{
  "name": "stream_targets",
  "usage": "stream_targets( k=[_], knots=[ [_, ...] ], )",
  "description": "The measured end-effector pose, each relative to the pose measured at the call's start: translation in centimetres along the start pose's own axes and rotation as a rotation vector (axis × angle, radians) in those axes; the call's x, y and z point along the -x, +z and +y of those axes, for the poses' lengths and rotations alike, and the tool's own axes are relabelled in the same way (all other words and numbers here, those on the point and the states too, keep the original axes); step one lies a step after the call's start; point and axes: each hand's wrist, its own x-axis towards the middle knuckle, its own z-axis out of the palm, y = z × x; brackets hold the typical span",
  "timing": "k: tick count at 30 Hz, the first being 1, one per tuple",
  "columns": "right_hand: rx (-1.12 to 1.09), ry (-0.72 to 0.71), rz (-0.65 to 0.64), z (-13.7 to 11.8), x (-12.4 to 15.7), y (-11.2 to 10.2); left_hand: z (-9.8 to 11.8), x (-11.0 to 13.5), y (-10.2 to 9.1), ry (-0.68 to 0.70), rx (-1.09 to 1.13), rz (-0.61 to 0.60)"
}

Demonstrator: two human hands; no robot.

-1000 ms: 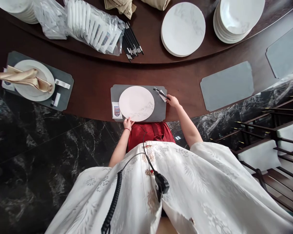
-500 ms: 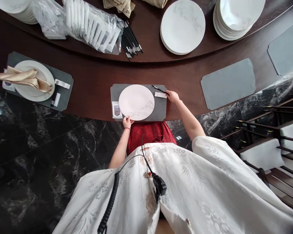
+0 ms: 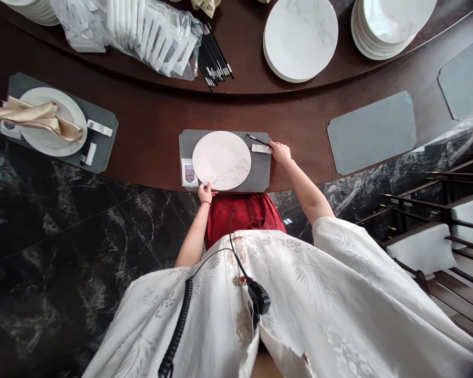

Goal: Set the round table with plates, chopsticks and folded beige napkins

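Note:
A white plate [image 3: 221, 160] with a grey landscape pattern lies on a grey placemat [image 3: 262, 181] in front of me. My left hand [image 3: 205, 193] is at its lower left rim, near the placemat's front edge, fingers apart and partly hidden. Left of the plate is a white packet [image 3: 188, 173] with a printed badge. On the right, my right hand [image 3: 280, 153] grips the near end of black chopsticks [image 3: 258, 139]; their silver-banded tips point left toward the plate. Just below them lies a small white rest [image 3: 260, 149], close to my fingers.
Another setting on the left has a plate with a folded beige napkin [image 3: 49, 119]. Bagged white packets [image 3: 153, 39], loose chopsticks [image 3: 215, 58], a large plate stack [image 3: 301, 39] and bowls [image 3: 394, 21] stand on the raised tabletop. Bare placemats [image 3: 372, 132] lie to the right, chairs [image 3: 421, 249] beyond.
The view has shifted slightly, so the table items sit a little higher. My right hand still holds the chopsticks above the white rest; my left hand stays by the plate rim.

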Motion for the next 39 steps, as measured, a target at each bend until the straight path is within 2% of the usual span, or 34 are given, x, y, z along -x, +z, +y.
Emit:
stream_targets(
  k=[3,6,8,10,13,15,17,19,21,24,26,29,31,34,39],
  knots=[
    [-0.059,0.063,0.047,-0.3,0.5,-0.1,0.8,0.1,-1.2,-0.044,-0.174,-0.035],
    [-0.274,0.124,0.138,-1.4,1.9,-0.4,2.6,0.7,-2.5,-0.136,-0.500,-0.218],
    [-0.540,0.108,0.148,-3.2,3.7,-0.4,4.3,1.6,-2.3,-0.089,-0.600,-0.359],
    [-0.859,0.075,0.078,-6.1,6.0,-0.3,6.4,3.1,-0.8,0.040,-0.495,-0.458],
    [-1.262,0.053,-0.092,-11.2,10.0,0.3,9.6,5.6,3.4,0.217,-0.139,-0.572],
    [-1.402,0.053,-0.147,-14.1,12.2,0.9,11.3,7.1,6.1,0.291,0.036,-0.635],
    [-1.444,0.068,-0.145,-15.8,13.6,1.6,12.2,8.1,8.0,0.330,0.108,-0.675],
    [-1.410,0.082,-0.103,-16.2,14.5,2.1,12.5,8.6,8.8,0.331,0.128,-0.695],
    [-1.308,0.067,0.009,-15.4,15.0,2.2,12.6,8.6,8.8,0.315,0.164,-0.679],
    [-1.015,-0.057,0.264,-12.9,15.7,1.4,12.9,8.0,8.1,0.255,0.207,-0.605],
    [-0.766,-0.175,0.359,-11.2,16.2,0.5,13.4,7.8,7.6,0.146,0.115,-0.699],
    [-0.452,-0.316,0.330,-9.4,16.5,-0.9,13.9,8.0,7.2,-0.069,-0.104,-1.031],
    [-0.326,-0.378,0.282,-8.8,16.4,-1.4,13.9,8.4,7.1,-0.137,-0.165,-1.152],
    [-0.241,-0.412,0.264,-8.5,16.3,-1.5,13.4,8.7,7.0,-0.154,-0.173,-1.180],
    [-0.193,-0.406,0.334,-8.6,16.2,-0.5,12.6,8.5,6.4,-0.200,-0.154,-1.202]
  ],
)
